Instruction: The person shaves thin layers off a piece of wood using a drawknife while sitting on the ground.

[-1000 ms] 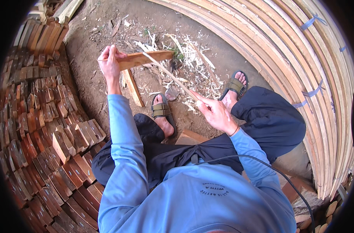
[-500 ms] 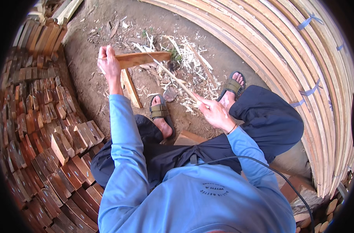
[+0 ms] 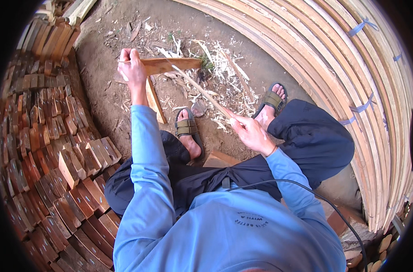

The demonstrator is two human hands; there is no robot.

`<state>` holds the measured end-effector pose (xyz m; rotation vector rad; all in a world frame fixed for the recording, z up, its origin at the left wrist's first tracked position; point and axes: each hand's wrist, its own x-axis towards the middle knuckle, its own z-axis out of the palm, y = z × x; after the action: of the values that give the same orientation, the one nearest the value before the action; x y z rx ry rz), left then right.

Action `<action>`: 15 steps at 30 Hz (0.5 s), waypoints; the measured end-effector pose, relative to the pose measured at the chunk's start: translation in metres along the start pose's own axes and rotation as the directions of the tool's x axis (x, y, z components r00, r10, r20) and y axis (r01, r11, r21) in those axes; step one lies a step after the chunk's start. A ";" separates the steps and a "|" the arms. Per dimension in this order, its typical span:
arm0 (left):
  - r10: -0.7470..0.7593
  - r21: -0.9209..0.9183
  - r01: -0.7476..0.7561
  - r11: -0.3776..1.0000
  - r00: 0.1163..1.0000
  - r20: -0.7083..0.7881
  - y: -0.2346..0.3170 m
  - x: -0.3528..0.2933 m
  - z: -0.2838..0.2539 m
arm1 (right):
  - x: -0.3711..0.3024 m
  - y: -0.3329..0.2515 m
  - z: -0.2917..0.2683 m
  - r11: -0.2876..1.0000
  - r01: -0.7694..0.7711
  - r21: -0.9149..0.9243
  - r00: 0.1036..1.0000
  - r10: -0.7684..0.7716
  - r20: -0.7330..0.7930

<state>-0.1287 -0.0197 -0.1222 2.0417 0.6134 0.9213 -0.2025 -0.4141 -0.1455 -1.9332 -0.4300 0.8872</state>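
My left hand is raised at the far left, fingers closed at the left end of a flat brown wooden board. That end is hidden behind the hand. In my right hand, which is closed, is a long thin pale wooden stick. It slants up and left, its tip in front of the board's lower edge. Below the board another narrow piece of wood stands at a slant. Pale wood shavings lie scattered on the ground beyond my sandalled feet.
Stacked dark wooden blocks fill the left side. Long curved-looking pale planks, tied with blue strips, line the right. A wood block lies between my legs. A black cable crosses my shirt.
My left hand has shifted slightly to the right and away from me, and the board sits a little higher in view. My right hand and the stick have barely moved.
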 end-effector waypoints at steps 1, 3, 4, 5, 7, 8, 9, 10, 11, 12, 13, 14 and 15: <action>0.010 -0.005 -0.010 1.000 1.000 -0.010 0.001 0.003 0.000 | 0.005 -0.002 -0.001 1.000 -0.009 -0.006 1.000 0.009 0.009; -0.027 -0.025 0.027 0.999 1.000 -0.010 -0.003 0.005 -0.004 | 0.004 -0.012 -0.003 1.000 0.027 -0.010 1.000 -0.027 -0.015; -0.043 -0.013 0.042 0.999 0.999 -0.007 -0.001 0.006 -0.006 | 0.005 -0.020 -0.004 0.999 0.032 0.013 0.999 -0.032 -0.009; -0.057 -0.001 0.057 0.998 0.998 -0.004 0.000 0.007 -0.007 | 0.005 -0.023 -0.004 0.999 0.037 0.036 0.999 -0.037 -0.004; -0.030 -0.007 0.030 1.000 1.000 -0.007 -0.011 0.005 -0.011 | 0.003 -0.028 -0.007 0.998 0.041 0.050 0.999 -0.041 0.001; -0.036 -0.006 0.036 0.999 0.999 -0.007 -0.012 0.003 -0.011 | 0.001 -0.038 -0.013 0.997 0.047 0.063 0.999 -0.046 -0.013; -0.042 -0.005 0.042 0.999 0.999 -0.007 -0.013 0.002 -0.011 | 0.000 -0.046 -0.017 0.996 0.053 0.075 0.998 -0.051 -0.026; -0.045 -0.017 0.045 0.999 0.999 -0.001 -0.016 0.000 -0.011 | -0.003 -0.050 -0.016 0.994 0.052 0.094 0.998 -0.047 -0.051; -0.044 -0.032 0.044 0.999 0.999 0.004 -0.019 0.001 -0.011 | -0.004 -0.033 -0.010 0.999 0.027 0.042 0.999 -0.025 -0.046; -0.038 -0.052 0.039 0.998 0.999 0.005 -0.017 0.005 -0.009 | -0.002 0.000 0.000 1.000 0.006 -0.012 0.999 -0.007 -0.046; -0.036 -0.048 0.036 0.998 0.999 -0.001 -0.014 0.004 -0.007 | 0.000 -0.006 0.000 0.998 -0.019 -0.067 0.999 0.016 -0.039; -0.035 -0.045 0.034 0.998 0.999 -0.007 -0.011 0.003 -0.006 | 0.000 -0.010 -0.006 0.991 -0.106 -0.079 0.994 0.106 -0.001; -0.033 -0.041 0.033 0.999 0.999 -0.014 -0.008 0.003 -0.005 | 0.000 -0.016 -0.012 0.994 -0.080 -0.079 0.997 0.081 0.004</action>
<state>-0.1316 -0.0107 -0.1255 1.9845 0.6289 0.9228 -0.1922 -0.4132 -0.1279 -2.0325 -0.3987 0.9414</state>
